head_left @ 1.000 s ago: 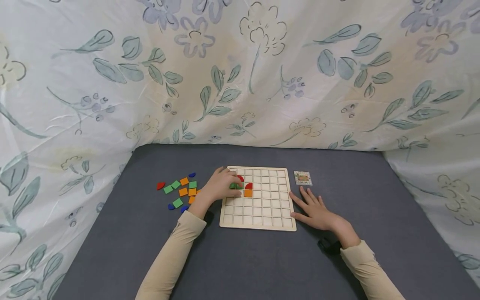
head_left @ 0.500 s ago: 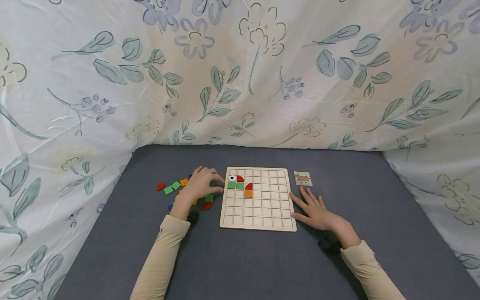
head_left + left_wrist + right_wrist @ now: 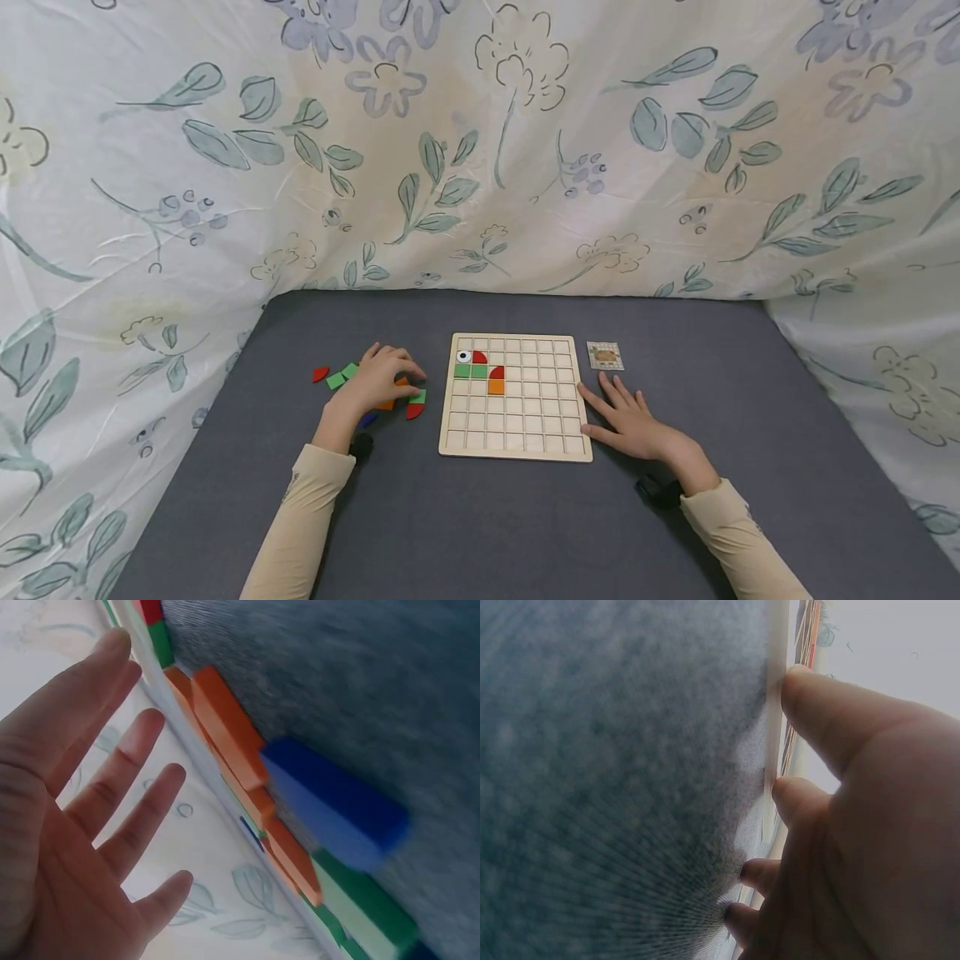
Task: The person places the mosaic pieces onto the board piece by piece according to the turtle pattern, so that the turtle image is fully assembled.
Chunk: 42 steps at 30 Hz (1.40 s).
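Observation:
My left hand [image 3: 375,379] is over the loose coloured pieces left of the board, fingers spread and slightly bent, with nothing between them in the left wrist view. Below it lie orange square pieces [image 3: 229,724], a blue rounded piece [image 3: 330,802] and a green square [image 3: 364,900]. My right hand [image 3: 630,427] lies spread on the table, thumb and index fingertips at the right edge of the wooden grid board [image 3: 525,421]. On its upper left cells sit an eye tile [image 3: 464,357], two green squares [image 3: 478,372], two red quarter-rounds [image 3: 480,357] and an orange square [image 3: 496,387].
A small picture card [image 3: 604,356] lies right of the board. At the loose group's edges show a red piece [image 3: 321,374] and a red quarter-round [image 3: 415,412]. A floral curtain [image 3: 480,167] borders the dark grey table [image 3: 510,525].
My left hand has left the board and moved left to the loose pieces. The eye tile and left green square, earlier covered by it, now show. My right hand stays put.

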Motion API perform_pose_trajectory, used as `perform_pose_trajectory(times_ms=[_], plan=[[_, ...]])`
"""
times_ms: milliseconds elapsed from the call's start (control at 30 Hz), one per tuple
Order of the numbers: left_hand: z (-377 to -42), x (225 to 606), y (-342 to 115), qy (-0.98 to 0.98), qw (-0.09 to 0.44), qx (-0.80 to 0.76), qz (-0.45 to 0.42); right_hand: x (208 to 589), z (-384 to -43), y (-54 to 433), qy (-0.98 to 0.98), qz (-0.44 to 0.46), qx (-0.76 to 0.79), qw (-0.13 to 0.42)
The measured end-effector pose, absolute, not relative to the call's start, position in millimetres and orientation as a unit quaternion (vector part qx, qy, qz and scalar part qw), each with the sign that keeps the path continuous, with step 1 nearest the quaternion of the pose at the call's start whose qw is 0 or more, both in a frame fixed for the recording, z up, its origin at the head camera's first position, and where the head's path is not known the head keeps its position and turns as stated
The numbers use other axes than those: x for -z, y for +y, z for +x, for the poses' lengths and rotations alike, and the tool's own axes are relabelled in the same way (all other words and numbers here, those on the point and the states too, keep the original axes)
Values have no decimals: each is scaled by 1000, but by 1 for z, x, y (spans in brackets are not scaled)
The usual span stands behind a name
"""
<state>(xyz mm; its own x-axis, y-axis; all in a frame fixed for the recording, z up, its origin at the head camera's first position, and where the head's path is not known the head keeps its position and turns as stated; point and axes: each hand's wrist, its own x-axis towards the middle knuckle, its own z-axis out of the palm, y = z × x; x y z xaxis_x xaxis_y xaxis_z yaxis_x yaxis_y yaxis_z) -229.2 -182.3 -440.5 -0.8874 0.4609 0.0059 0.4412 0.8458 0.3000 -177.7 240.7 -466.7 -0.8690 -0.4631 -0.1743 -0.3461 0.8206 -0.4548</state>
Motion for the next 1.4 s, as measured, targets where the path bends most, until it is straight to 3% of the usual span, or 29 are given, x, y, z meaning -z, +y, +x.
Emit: perform_pose_trajectory(times_ms=[967,1400], plan=[[-220,441,-190,956,20,-137,258,466,-179,242,945,-208,206,145],[-225,442,-185,960,41,-132,245,469,-180,242,943,-213,216,137]])
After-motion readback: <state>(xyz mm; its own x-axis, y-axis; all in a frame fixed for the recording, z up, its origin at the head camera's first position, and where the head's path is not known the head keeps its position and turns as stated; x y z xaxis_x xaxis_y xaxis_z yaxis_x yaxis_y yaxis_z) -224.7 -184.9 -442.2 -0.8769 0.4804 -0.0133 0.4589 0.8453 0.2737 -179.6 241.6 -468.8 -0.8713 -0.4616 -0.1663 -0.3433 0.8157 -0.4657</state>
